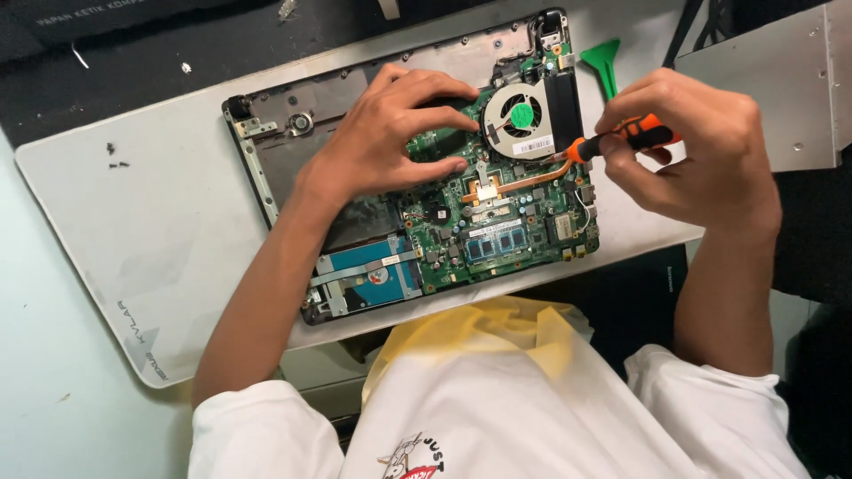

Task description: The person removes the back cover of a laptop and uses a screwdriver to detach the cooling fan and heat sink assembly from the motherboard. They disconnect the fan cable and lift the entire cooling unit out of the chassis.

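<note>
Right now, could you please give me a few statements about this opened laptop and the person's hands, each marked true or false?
1. The right hand holds an orange-and-black screwdriver. True.
2. The screwdriver's tip points at the edge of the round cooling fan. True.
3. The left hand lies flat on the grey mat. False: it rests on the laptop's green circuit board.
4. The green plastic pry tool is held in the left hand. False: it lies on the mat beyond the laptop.
5. The blue-labelled drive sits at the laptop's near corner. True.
</note>
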